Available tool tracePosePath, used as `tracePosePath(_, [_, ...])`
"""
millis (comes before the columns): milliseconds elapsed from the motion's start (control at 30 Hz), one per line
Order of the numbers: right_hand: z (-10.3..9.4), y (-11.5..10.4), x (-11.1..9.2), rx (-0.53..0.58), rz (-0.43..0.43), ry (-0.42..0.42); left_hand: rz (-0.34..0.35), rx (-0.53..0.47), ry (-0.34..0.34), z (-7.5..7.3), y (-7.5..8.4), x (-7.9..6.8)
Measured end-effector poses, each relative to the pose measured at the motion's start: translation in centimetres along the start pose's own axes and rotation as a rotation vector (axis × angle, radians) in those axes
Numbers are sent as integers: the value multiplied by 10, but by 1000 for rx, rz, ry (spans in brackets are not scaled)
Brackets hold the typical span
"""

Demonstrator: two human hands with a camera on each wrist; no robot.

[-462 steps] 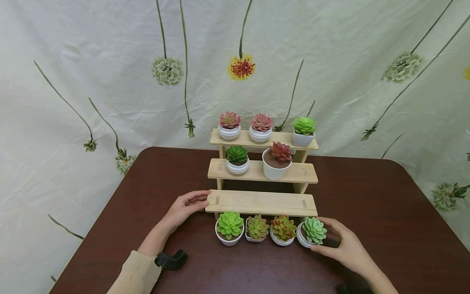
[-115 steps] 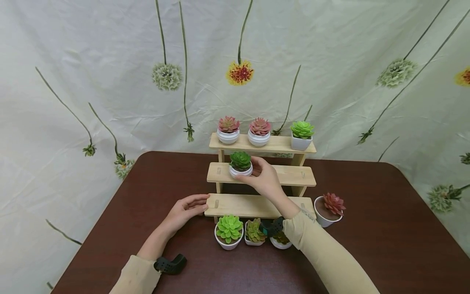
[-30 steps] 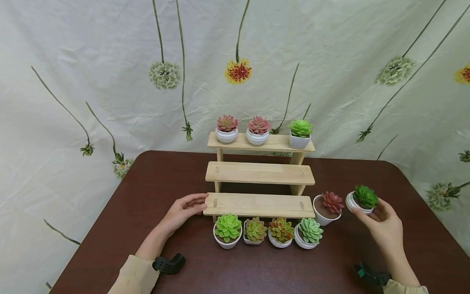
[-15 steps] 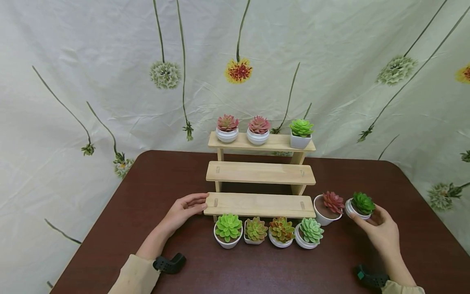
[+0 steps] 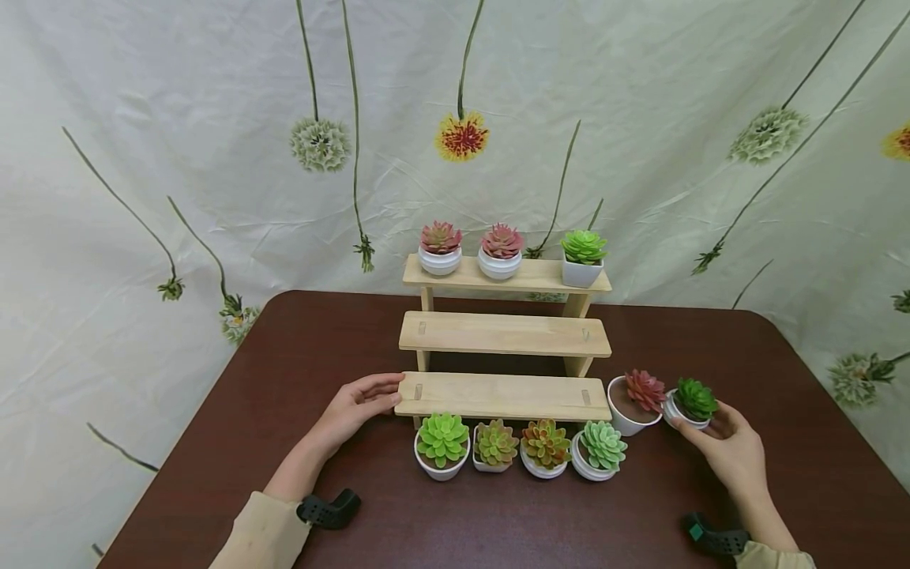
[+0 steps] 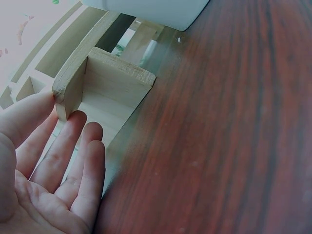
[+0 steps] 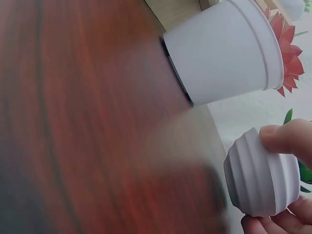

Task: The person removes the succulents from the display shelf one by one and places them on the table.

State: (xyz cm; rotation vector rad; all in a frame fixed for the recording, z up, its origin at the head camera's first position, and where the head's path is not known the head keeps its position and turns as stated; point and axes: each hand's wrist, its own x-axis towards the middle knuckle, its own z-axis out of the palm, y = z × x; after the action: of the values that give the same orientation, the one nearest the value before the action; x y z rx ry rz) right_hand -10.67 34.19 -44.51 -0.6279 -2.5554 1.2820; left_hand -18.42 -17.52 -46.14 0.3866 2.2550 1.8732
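My right hand (image 5: 728, 450) grips a dark green succulent (image 5: 695, 400) in a ribbed round white pot (image 7: 263, 175), thumb on one side and fingers on the other. The pot is close over the table, right beside a red succulent (image 5: 645, 391) in a larger white pot (image 7: 224, 53). My left hand (image 5: 355, 409) holds the left end of the lowest board of a three-step wooden plant stand (image 5: 501, 395); in the left wrist view the thumb and fingertips (image 6: 77, 117) pinch the board's corner. Nothing stands on the two lower boards.
On the top board (image 5: 540, 273) stand two pink succulents and a bright green succulent (image 5: 584, 249). Along the stand's front are a light green succulent (image 5: 443, 441), two reddish-green ones and a mint one (image 5: 603, 446). A flowered cloth (image 5: 213, 118) hangs behind the dark table (image 5: 320, 332).
The red succulent, then the dark green one, left the middle board for the table's right side. Lately my right hand lowered the dark green pot leftward beside the red one. My left hand stayed put.
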Motion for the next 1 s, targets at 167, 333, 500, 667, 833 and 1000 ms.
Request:
tracePosePath(167, [2, 2, 1, -11, -9, -4, 6, -8, -5, 0, 0, 0])
tracePosePath(333, [2, 2, 1, -5, -26, -23, 9, -8, -4, 0, 0, 0])
tracePosePath(500, [1, 0, 1, -27, -38, -52, 11, -8, -3, 0, -1, 0])
tracePosePath(667, [-2, -6, 1, -36, -31, -56, 12, -12, -5, 0, -1, 0])
tracePosePath(833, [-5, -16, 1, -31, -65, -27, 13, -9, -4, 0, -1, 1])
tracePosePath(1000, [-7, -27, 2, -9, -120, -4, 11, -8, -3, 0, -1, 1])
